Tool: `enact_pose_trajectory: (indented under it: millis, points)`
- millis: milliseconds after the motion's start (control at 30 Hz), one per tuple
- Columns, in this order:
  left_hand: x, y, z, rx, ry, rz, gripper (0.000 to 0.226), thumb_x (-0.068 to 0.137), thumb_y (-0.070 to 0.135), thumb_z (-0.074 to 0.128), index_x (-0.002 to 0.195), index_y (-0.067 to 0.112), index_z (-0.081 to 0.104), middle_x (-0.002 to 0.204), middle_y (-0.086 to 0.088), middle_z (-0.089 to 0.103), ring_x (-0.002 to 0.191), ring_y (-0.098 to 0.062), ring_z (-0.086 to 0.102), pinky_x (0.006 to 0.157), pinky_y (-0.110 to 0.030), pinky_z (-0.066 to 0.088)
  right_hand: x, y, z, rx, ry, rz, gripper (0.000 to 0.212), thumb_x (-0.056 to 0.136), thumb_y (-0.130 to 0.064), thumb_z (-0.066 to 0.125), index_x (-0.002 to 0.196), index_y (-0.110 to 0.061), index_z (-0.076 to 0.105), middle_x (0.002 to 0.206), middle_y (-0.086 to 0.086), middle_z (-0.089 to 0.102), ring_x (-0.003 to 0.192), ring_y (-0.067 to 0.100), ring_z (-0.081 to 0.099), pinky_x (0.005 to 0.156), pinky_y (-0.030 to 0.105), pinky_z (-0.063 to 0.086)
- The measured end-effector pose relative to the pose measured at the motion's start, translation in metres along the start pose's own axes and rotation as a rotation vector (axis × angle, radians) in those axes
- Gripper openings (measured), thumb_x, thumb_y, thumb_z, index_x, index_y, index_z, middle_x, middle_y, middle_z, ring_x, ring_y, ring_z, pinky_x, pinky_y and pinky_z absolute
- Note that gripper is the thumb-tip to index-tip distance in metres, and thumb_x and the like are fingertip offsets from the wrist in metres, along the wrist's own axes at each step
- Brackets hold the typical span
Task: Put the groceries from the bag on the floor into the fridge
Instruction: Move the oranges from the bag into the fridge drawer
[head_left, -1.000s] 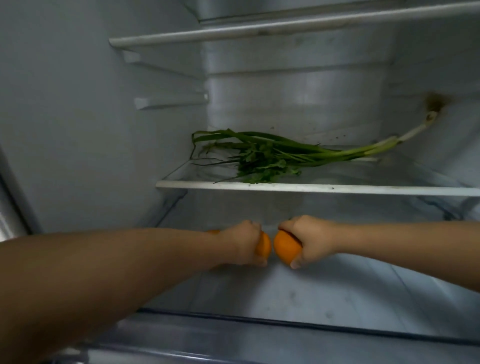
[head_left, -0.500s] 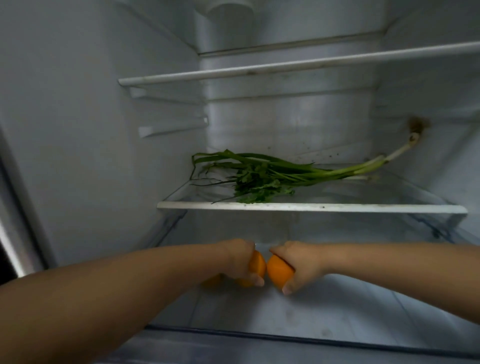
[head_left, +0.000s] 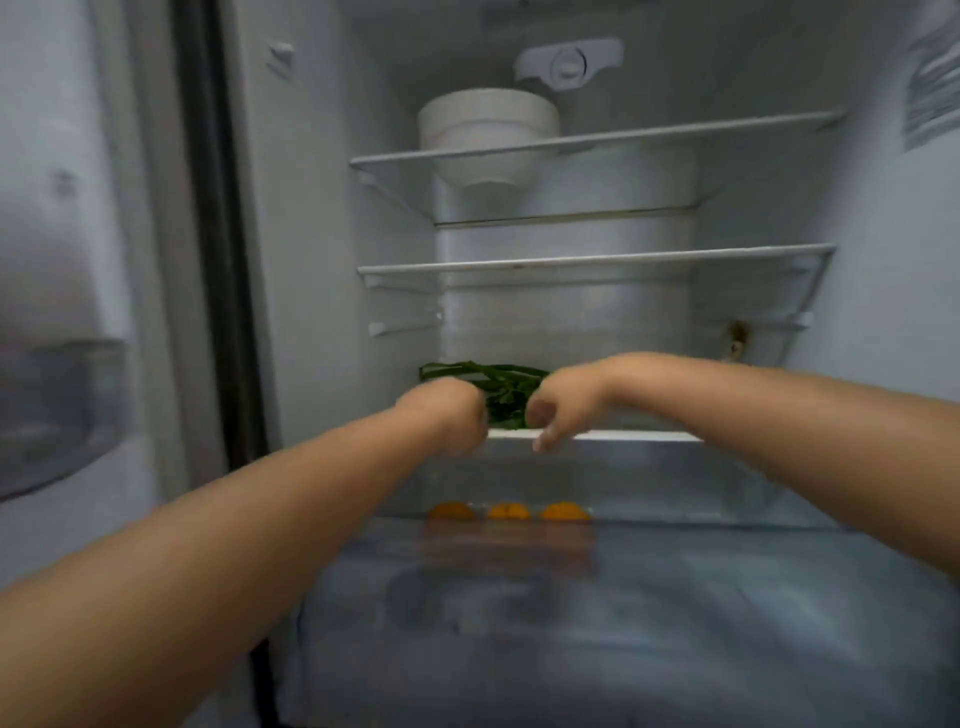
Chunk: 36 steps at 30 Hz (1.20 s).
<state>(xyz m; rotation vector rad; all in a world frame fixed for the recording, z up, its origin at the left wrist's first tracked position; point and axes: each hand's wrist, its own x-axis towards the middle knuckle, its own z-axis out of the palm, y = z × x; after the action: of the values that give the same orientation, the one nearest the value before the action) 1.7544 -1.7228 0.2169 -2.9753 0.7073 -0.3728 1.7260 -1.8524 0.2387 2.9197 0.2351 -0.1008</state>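
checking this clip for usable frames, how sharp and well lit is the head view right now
Head view: motion blur softens both arms and the left hand and right hand; dim bluish light, oranges smeared, white bowl soft but readable; wide-angle bending at edges.

Greens (head_left: 498, 387) crowd one shelf; oranges (head_left: 506, 512) line the bottom's back.

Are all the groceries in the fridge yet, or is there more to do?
Some are in. Three oranges sit in a row on the lowest level, and green onions lie on the shelf above. Both the left hand and the right hand hold nothing. The bag on the floor is out of view, so what is left cannot be told.
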Motion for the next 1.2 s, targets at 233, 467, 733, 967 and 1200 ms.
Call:
enact_pose_trajectory:
  millis: [233, 467, 733, 967, 1200]
  points:
    - [-0.16, -0.026, 0.006, 0.016, 0.196, -0.038, 0.031, 0.092, 0.015, 0.047, 0.119, 0.008, 0.059, 0.127, -0.015, 0.058, 0.117, -0.033, 0.056, 0.091, -0.038, 0.047, -0.11, -0.117, 0.02, 0.082, 0.386, 0.126, 0.034, 0.091, -0.024, 0.05, 0.12, -0.007, 0.057, 0.126, 0.013, 0.059, 0.115, 0.029, 0.054, 0.088, 0.03, 0.044]
    - [-0.304, -0.051, 0.017, -0.035, 0.117, -0.046, 0.029, 0.092, 0.011, 0.045, 0.116, 0.005, 0.059, 0.124, -0.016, 0.058, 0.113, -0.034, 0.056, 0.085, -0.041, 0.048, -0.2, -0.224, 0.046, 0.106, 0.404, 0.173, 0.032, 0.087, -0.026, 0.052, 0.114, -0.011, 0.059, 0.121, 0.015, 0.06, 0.109, 0.031, 0.057, 0.083, 0.033, 0.046]
    - [-0.497, -0.108, 0.05, -0.027, 0.044, -0.359, 0.034, 0.09, 0.015, 0.049, 0.123, 0.009, 0.056, 0.123, -0.013, 0.058, 0.114, -0.032, 0.056, 0.088, -0.037, 0.048, -0.274, -0.367, 0.088, 0.09, 0.402, -0.054, 0.031, 0.088, -0.025, 0.05, 0.113, -0.01, 0.059, 0.117, 0.015, 0.06, 0.104, 0.032, 0.057, 0.078, 0.034, 0.045]
    - [-0.684, -0.155, 0.116, -0.059, -0.12, -0.645, 0.032, 0.093, 0.017, 0.045, 0.123, 0.01, 0.054, 0.126, -0.015, 0.053, 0.117, -0.033, 0.052, 0.09, -0.039, 0.047, -0.333, -0.51, 0.157, 0.327, 0.321, -0.311, 0.038, 0.09, -0.021, 0.05, 0.126, -0.011, 0.053, 0.133, 0.012, 0.053, 0.123, 0.029, 0.047, 0.098, 0.038, 0.042]
    - [-0.857, -0.203, 0.171, -0.056, -0.337, -0.874, 0.029, 0.093, 0.012, 0.044, 0.12, 0.007, 0.052, 0.123, -0.012, 0.052, 0.113, -0.029, 0.052, 0.084, -0.034, 0.045, -0.37, -0.66, 0.207, 0.43, 0.196, -0.546, 0.036, 0.09, -0.02, 0.05, 0.123, -0.008, 0.054, 0.125, 0.015, 0.057, 0.117, 0.03, 0.05, 0.095, 0.035, 0.041]
